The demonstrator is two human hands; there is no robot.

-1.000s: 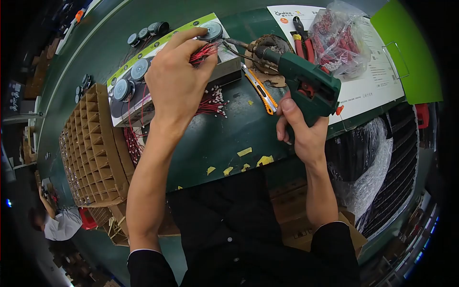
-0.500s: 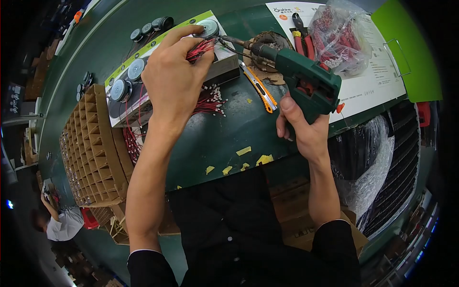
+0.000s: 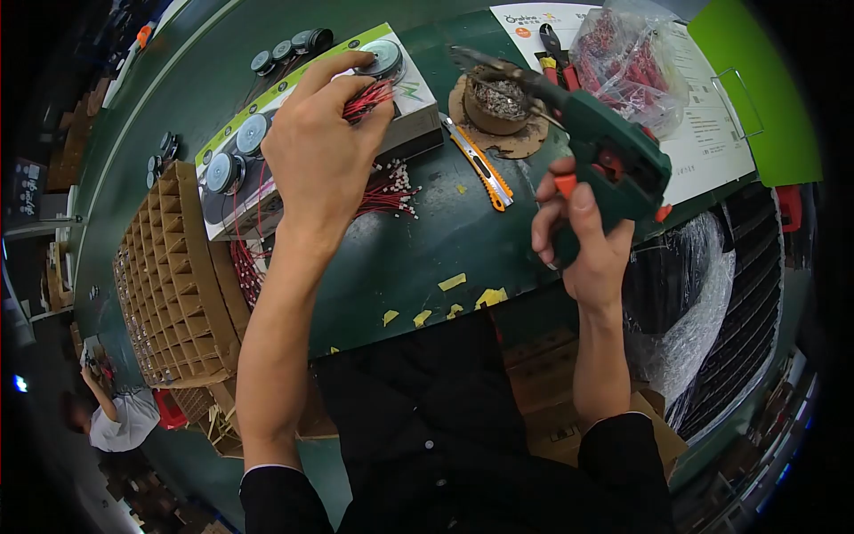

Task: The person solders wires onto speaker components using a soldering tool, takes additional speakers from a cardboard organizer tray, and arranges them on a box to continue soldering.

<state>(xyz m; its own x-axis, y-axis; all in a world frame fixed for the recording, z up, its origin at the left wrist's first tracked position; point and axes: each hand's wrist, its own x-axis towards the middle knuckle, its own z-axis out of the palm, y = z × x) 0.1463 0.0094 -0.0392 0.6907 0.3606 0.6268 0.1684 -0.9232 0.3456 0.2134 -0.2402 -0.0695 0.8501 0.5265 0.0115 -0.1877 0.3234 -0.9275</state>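
Observation:
My left hand (image 3: 320, 151) is closed on a bundle of red wires (image 3: 365, 101), its fingertips beside a round speaker (image 3: 384, 59) on a printed box (image 3: 411, 126). Two more speakers (image 3: 253, 134) sit further left on that box. My right hand (image 3: 594, 254) grips a green soldering gun (image 3: 618, 151) with an orange trigger. The gun's front end is blurred and lies over a round tin of metal shavings (image 3: 495, 100), apart from the speaker. Between the hands lies an orange utility knife (image 3: 480, 165). More red wires with white ends (image 3: 391, 191) are below my left hand.
A cardboard divider crate (image 3: 173, 285) stands at left, with several speakers (image 3: 285, 51) behind the box. At right are pliers (image 3: 556, 62), a plastic bag of red wires (image 3: 632, 67) and a green panel (image 3: 765, 89). Yellow scraps (image 3: 454, 281) lie near the table edge. Another person (image 3: 120, 418) sits far left.
My right hand has drawn the soldering gun rightward, its tip away from the speaker and over the tin. My left hand stays nearly in place with the red wires.

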